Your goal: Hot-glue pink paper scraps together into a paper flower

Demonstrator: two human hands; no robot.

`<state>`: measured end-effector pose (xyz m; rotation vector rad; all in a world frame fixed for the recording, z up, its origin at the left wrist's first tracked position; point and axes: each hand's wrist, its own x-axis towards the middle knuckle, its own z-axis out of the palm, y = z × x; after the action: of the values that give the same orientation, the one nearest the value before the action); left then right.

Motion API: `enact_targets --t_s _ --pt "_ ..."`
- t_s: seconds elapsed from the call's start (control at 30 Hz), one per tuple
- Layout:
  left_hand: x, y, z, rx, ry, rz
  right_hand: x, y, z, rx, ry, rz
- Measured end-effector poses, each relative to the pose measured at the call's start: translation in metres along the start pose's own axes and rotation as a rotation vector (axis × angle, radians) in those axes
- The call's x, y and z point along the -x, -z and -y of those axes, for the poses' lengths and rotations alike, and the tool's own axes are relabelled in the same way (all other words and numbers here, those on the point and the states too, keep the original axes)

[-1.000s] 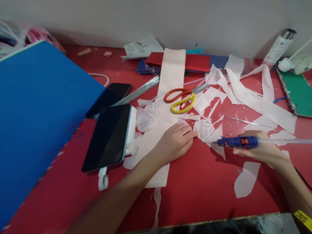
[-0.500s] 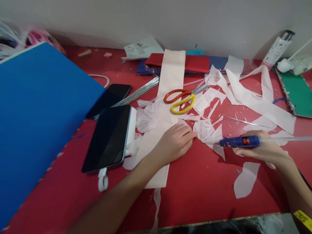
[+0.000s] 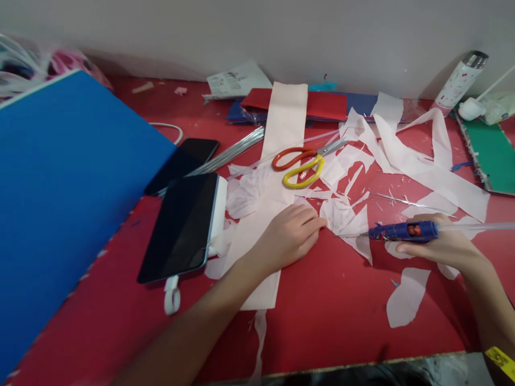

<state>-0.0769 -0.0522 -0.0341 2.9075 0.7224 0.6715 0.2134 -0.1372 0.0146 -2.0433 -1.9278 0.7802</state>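
My right hand [image 3: 446, 244] is closed around a blue hot glue gun [image 3: 394, 231], with a clear glue stick [image 3: 478, 227] jutting from its back end. The nozzle points left toward a gathered white paper or fabric flower [image 3: 337, 214]. My left hand [image 3: 295, 233] rests on the long cream strip [image 3: 285, 115], its fingertips pinching the flower's left edge. A thin wire seems to run from the flower toward the nozzle. Scissors [image 3: 303, 166] with one orange and one yellow handle lie just above my left hand. A second crumpled white flower [image 3: 247, 193] sits left of them.
A tablet [image 3: 181, 230] leans on a white block at left, with a phone [image 3: 201, 147] and silver wires [image 3: 233, 153] behind it. A large blue board [image 3: 72, 187] covers the left side. White scraps [image 3: 408, 297], a bottle [image 3: 461, 83] and a green board [image 3: 493, 153] are at right.
My right hand has drawn the glue gun slightly to the right, away from the flower. My left hand keeps its place at the flower.
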Motion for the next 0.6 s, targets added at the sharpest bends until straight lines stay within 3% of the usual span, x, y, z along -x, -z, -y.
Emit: enact_targets --t_s 0.1,0.27,0.47,0.6 --pt "0.0 0.0 0.0 0.005 0.007 0.007 0.0 0.001 -0.004 -0.037 -0.059 0.073" --pt "0.001 0.0 0.0 0.005 0.007 0.012 0.001 0.005 -0.006 -0.064 -0.109 0.042" --pt "0.001 0.0 -0.001 0.003 0.01 0.018 0.001 0.014 -0.014 -0.131 -0.117 0.097" --pt "0.001 -0.001 0.0 0.006 0.012 0.03 0.0 0.017 -0.021 -0.062 -0.128 -0.003"
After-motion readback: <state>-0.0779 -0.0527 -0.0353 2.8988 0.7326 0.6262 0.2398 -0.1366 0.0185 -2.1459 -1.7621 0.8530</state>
